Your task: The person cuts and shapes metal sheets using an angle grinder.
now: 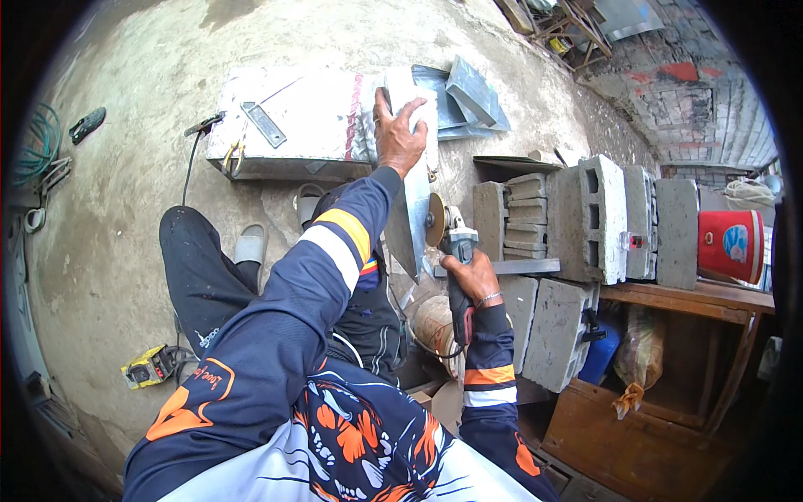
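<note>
My left hand (400, 138) rests over a long bent sheet-metal piece (410, 222), thumb and fingers spread across its top, holding it against the end of a white box-like block (309, 113). The piece tapers to a point toward me. My right hand (473, 280) is wrapped round the body of an angle grinder (460, 243). The grinder's brown disc (436, 219) stands upright beside the right edge of the metal; whether they touch I cannot tell. No sparks show. The grinder's lower handle is partly covered by my fingers.
Pliers (233, 157), a flat metal bar (263, 124) and a cable clamp (203, 125) lie on the block. Bent metal offcuts (473, 96) are behind it. Concrete blocks (602, 219) line the right, with a red bucket (731, 244). A yellow-black device (149, 366) sits left.
</note>
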Available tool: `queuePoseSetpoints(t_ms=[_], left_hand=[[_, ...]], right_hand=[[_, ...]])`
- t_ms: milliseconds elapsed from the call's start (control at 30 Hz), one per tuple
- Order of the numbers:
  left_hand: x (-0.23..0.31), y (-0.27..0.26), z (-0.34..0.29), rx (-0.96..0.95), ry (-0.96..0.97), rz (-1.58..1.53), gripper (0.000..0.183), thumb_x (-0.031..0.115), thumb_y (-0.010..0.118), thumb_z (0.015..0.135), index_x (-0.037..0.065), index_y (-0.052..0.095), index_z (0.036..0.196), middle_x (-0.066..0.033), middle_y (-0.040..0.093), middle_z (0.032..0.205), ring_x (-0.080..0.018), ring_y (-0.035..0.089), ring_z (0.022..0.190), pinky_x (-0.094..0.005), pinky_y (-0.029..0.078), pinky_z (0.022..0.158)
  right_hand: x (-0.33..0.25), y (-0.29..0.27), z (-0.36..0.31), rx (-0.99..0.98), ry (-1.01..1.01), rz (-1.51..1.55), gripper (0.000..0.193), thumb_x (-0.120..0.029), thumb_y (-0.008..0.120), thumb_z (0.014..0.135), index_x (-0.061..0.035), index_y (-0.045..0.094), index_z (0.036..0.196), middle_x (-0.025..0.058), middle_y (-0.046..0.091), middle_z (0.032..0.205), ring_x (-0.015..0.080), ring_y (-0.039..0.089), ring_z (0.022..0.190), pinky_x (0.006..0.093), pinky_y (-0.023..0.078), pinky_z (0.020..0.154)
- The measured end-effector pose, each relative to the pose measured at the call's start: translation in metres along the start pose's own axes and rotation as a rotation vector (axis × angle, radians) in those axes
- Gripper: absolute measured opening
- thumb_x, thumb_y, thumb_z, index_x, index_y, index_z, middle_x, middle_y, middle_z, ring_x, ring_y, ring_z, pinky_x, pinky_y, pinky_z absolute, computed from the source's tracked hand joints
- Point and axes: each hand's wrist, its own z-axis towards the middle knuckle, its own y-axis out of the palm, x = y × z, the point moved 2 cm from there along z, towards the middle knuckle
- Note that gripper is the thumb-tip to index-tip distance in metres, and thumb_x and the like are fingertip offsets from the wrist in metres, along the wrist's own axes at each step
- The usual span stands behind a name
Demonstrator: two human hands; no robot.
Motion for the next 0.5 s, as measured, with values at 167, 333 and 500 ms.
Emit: queuePoseSetpoints(t_ms=[167,333,500], left_hand=[[-0.001,-0.001,-0.001,-0.004,-0.003,-0.009,0.041,0.019,0.067,0.084,0.026,0.067,0.124,-0.0357,0.017,0.155,-0.0521,0.027,0.142,-0.0492,0.029,0.117],[0.000,0.002,-0.001,-0.017,-0.011,0.032,0.040,0.019,0.067,0.084,0.026,0.067,0.124,-0.0354,0.016,0.155,-0.0526,0.026,0.143,-0.0491,0.030,0.117],[-0.004,0.001,0.003,-0.011,-0.013,-0.016,0.040,0.020,0.067,0.084,0.025,0.067,0.123,-0.0362,0.015,0.155,-0.0532,0.026,0.143,-0.0487,0.031,0.116]], right_hand=[[-0.009,-0.004,0.002,-0.018,-0.038,0.060,0.049,-0.036,0.074,0.073,0.0083,0.066,0.091,0.0126,0.068,0.079,0.0194,0.063,0.070,0.0347,0.051,0.068],[0.002,-0.002,0.000,-0.009,0.025,0.024,0.057,-0.043,0.075,0.069,0.0095,0.068,0.091,0.0251,0.070,0.083,0.0337,0.070,0.082,0.0408,0.053,0.076],[0.008,-0.002,-0.016,-0.059,0.065,0.243,0.047,-0.035,0.076,0.072,0.0082,0.068,0.090,0.0148,0.069,0.080,0.0198,0.065,0.070,0.0354,0.052,0.067]])
